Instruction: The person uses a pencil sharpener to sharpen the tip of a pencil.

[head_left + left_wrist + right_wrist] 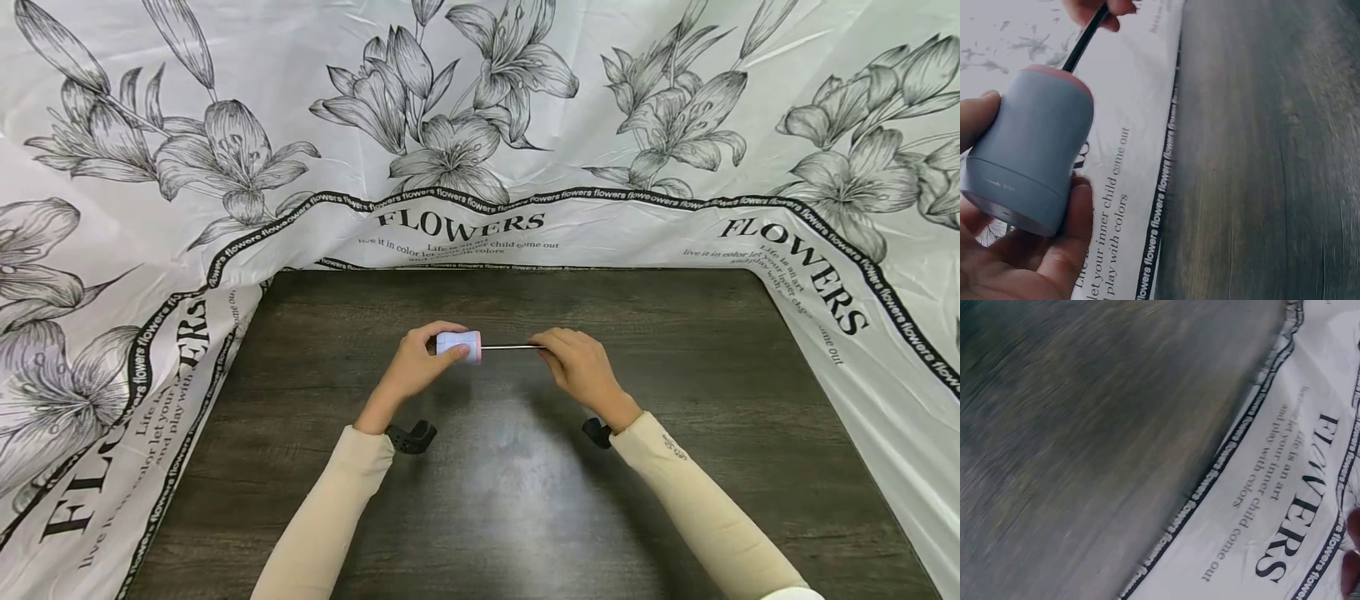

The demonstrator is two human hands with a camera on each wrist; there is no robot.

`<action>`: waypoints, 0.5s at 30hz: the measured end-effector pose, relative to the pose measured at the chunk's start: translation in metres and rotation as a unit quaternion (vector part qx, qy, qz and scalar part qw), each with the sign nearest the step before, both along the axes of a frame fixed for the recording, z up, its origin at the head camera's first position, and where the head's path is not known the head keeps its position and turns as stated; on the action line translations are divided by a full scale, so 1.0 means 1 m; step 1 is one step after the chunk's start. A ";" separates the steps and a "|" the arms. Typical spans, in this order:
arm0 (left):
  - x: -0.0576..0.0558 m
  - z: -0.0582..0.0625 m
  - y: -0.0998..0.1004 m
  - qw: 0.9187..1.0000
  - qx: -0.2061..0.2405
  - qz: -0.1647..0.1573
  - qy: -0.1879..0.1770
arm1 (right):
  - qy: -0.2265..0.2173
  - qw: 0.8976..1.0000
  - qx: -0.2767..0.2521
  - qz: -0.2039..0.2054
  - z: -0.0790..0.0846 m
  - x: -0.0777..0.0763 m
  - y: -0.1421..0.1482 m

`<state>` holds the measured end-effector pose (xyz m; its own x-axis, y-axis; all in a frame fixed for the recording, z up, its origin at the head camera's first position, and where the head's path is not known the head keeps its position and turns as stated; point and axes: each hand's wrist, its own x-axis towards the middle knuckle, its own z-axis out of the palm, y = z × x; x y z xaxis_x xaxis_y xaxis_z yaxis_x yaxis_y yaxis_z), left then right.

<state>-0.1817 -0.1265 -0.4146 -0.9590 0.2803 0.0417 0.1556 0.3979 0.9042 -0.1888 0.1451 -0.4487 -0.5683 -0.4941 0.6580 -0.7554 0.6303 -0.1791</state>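
- Canister point(459, 339), pale blue and waisted, lies level in the head view, held above the middle of the table point(510, 517), its pink end point(477, 348) facing the right hand point(581, 362).
- Also in the head view, the left hand point(416, 362) has its grip curled round the canister, thumb across the near side; the right hand's grip is closed in a pinch on the outer part of a slim dark stick point(510, 347), whose other end meets the pink end. White flower-printed cloth point(480, 237) borders the table.
- From the left wrist, the canister is tilted, its seamed base section point(1016, 195) towards the camera, marked "OPEN" beside a small arrow. Its opaque wall hides whatever is inside; how deep the stick goes cannot be told.
- From the right wrist, blurred table and cloth fill most of the view; fingertips point(1351, 569) show at the right edge, but what they hold is out of sight there.
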 end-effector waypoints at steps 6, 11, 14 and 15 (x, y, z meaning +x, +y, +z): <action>-0.005 -0.001 -0.005 0.997 0.044 -0.003 -0.059 | 0.108 0.993 0.041 0.005 -0.001 0.000 0.004; -0.006 0.003 -0.006 0.987 0.085 -0.008 -0.137 | 0.198 0.979 0.055 0.001 -0.002 -0.002 0.003; -0.008 0.005 -0.007 0.972 0.128 -0.024 -0.193 | 0.233 0.971 0.055 0.003 -0.002 -0.005 0.002; -0.008 0.006 -0.007 0.967 0.139 -0.031 -0.209 | 0.242 0.969 0.055 0.004 -0.002 -0.005 0.002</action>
<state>-0.1896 -0.1337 -0.4086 -0.8902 0.3709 -0.2646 -0.2319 0.1309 0.9639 -0.1939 0.1471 -0.4508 -0.2026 -0.5799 0.7891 -0.7393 0.6190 0.2651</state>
